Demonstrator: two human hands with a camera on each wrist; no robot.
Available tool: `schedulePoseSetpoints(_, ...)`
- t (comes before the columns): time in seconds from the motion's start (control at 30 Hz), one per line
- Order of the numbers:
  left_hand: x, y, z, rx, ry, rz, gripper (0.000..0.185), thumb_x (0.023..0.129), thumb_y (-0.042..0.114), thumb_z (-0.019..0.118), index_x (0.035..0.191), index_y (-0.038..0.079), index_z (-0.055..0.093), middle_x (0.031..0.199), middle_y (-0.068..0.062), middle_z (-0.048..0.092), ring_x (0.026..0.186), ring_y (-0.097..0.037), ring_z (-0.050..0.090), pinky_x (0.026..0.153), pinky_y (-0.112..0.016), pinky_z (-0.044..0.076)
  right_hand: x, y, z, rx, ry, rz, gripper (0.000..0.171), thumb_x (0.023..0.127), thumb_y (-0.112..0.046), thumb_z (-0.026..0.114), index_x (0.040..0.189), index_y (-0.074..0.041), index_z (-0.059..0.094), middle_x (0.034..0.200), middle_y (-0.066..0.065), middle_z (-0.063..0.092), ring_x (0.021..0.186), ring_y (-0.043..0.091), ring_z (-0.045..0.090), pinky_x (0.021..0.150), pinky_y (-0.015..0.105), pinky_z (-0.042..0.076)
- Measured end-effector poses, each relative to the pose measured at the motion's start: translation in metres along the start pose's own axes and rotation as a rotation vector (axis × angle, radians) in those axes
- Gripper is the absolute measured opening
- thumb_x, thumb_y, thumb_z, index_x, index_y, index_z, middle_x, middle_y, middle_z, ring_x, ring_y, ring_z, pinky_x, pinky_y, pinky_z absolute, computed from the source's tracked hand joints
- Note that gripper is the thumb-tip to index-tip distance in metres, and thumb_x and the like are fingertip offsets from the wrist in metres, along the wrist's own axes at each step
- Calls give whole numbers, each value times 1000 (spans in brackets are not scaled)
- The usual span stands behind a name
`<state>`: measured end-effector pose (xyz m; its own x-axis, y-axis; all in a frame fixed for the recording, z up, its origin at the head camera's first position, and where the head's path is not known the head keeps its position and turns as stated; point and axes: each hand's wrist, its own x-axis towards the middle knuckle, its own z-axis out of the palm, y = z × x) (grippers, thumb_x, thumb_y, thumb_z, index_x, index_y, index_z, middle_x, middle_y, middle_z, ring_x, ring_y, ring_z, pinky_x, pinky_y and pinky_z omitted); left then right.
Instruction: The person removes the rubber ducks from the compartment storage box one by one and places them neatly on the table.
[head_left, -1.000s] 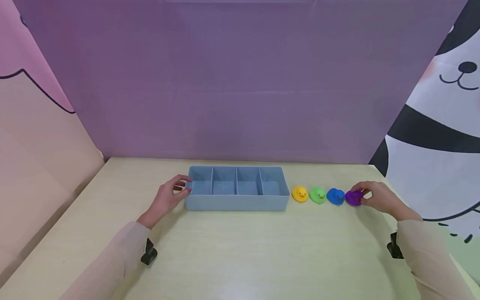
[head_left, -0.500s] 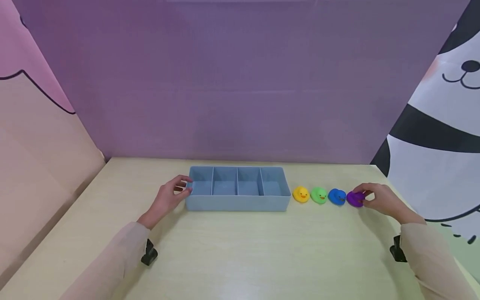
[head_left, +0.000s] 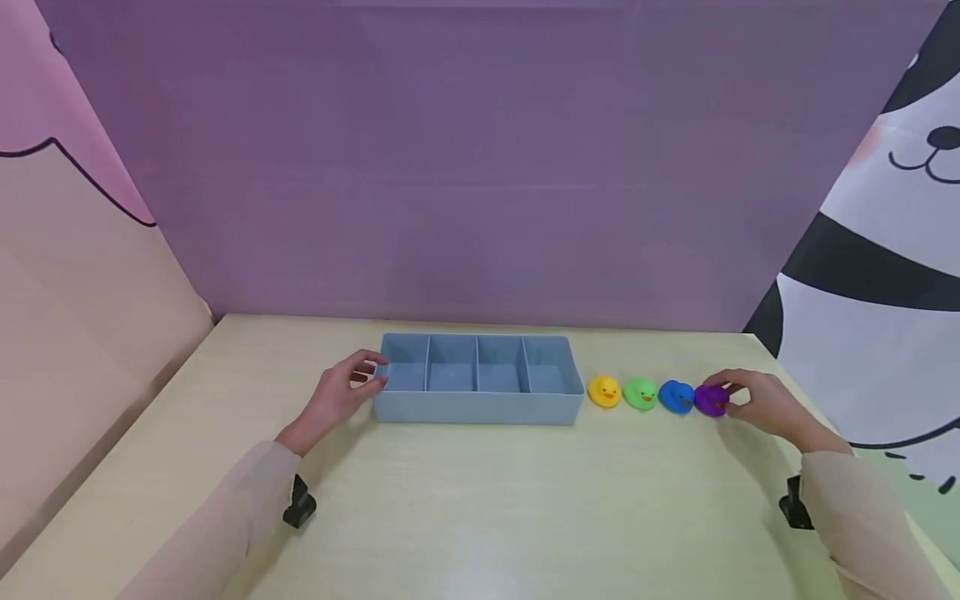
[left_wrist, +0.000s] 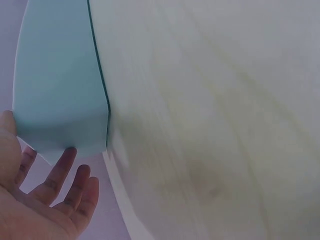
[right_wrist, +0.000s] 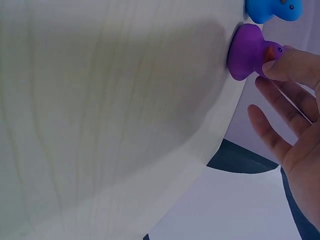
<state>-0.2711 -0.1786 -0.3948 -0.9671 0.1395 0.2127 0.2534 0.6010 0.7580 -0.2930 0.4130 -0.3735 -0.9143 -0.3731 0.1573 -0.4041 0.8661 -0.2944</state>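
Note:
A light blue box [head_left: 476, 408] with several compartments stands on the table; nothing shows inside it. My left hand [head_left: 337, 398] touches its left end with spread, fairly straight fingertips, and in the left wrist view the fingers [left_wrist: 59, 170] lie against the end wall. To the right of the box, rubber ducks form a row: yellow [head_left: 604, 391], green [head_left: 641, 393], blue [head_left: 677, 397] and a purple duck [head_left: 709, 401]. The purple duck is at the right end, beside the blue duck. My right hand [head_left: 768, 407] pinches the purple duck between thumb and fingers, its base on or near the table.
The pale wooden table [head_left: 525, 508] reaches back to a purple wall panel [head_left: 480, 167]. A panda-printed panel [head_left: 862, 350] borders the right side, and a pink and beige panel [head_left: 82, 333] the left. A small black device [head_left: 300, 502] sits at each wrist.
The head view has shifted very slightly. Both hands keep nearly the same places, the left at the box and the right at the purple duck.

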Motion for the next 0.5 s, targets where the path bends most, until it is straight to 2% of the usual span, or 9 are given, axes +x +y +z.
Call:
schedulePoseSetpoints(0.2,4,2,0,-16,-32,22,32,90,23,58,118,9,54,118,-20,58,105,-35,57,88,-46,48,-4,-2,-5,12,-2,9,42,73,6,65,114,4,56,112,28,57,95,44,57,78,53,50)
schedulePoseSetpoints(0.37,7,0,-1,1,-72,60,37,92,32,53,122,11,52,120,-18,58,106,-33,57,88,-45,48,-9,-7,-7,30,5,61,48,76,0,65,121,4,49,121,31,48,101,49,50,78,58,48)
schedulePoseSetpoints(0.5,7,-1,-9,31,-65,109,41,92,28,54,129,11,46,122,-20,56,105,-36,57,87,-48,48,-10,-14,-7,17,72,28,51,78,-5,67,122,4,45,122,30,45,102,48,47,78,63,43)
